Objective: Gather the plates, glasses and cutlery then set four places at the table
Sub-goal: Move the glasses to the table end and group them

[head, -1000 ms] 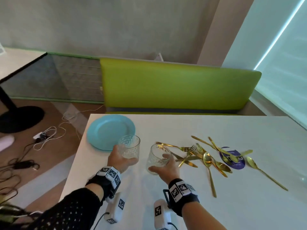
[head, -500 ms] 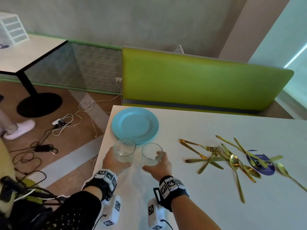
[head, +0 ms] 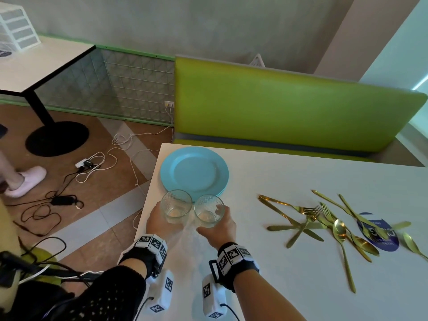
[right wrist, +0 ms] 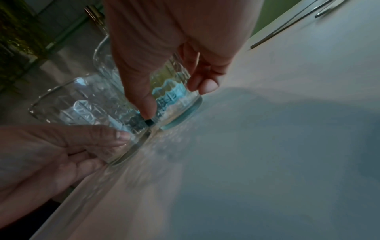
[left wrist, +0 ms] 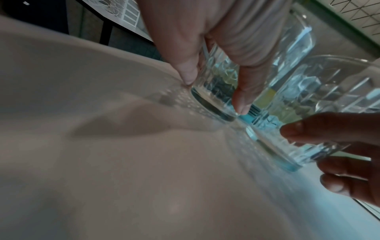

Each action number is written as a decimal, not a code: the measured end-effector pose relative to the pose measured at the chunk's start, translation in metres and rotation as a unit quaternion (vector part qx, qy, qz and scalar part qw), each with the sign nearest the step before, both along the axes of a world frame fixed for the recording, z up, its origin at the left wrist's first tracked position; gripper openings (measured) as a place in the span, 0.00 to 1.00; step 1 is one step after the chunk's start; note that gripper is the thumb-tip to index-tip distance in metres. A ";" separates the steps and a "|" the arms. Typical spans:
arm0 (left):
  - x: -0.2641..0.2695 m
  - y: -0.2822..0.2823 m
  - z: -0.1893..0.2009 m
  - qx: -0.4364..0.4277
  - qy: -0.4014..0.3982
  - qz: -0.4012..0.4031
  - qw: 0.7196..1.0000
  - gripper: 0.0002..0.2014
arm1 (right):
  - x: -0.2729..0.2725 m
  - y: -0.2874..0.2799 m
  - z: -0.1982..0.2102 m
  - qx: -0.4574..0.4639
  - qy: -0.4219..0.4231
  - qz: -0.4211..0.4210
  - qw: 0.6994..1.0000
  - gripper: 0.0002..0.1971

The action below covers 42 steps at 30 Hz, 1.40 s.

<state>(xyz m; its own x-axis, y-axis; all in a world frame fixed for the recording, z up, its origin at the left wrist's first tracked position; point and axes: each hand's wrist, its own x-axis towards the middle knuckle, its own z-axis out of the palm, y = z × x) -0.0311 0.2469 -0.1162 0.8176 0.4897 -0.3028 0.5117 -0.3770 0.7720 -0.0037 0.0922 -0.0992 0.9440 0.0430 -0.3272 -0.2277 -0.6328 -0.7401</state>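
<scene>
Two clear patterned glasses stand side by side on the white table (head: pixel 289 286), just in front of a stack of light blue plates (head: pixel 194 172). My left hand (head: pixel 159 222) grips the left glass (head: pixel 176 206), and its fingers curl round the base (left wrist: pixel 213 104) in the left wrist view. My right hand (head: pixel 217 228) grips the right glass (head: pixel 209 210); the right wrist view has thumb and fingers on its lower wall (right wrist: pixel 174 97). Both glasses touch the tabletop. A scatter of gold forks, knives and spoons (head: pixel 324 221) lies to the right.
The table's left edge (head: pixel 148 200) runs close beside the left glass. A green bench back (head: pixel 289 107) stands behind the table. Cables and a power strip (head: pixel 85 163) lie on the floor at left, near another table's black base (head: pixel 56 139) and someone's slippered foot (head: pixel 25 181).
Both hands have carried the glasses left and lowered them onto the table beside each other, close in front of the blue plates. My head has turned left.
</scene>
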 end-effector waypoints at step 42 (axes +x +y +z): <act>0.051 -0.231 0.131 0.038 -0.239 -0.185 0.952 0.33 | -0.024 -0.286 0.094 -0.020 -0.019 -0.256 0.966 0.36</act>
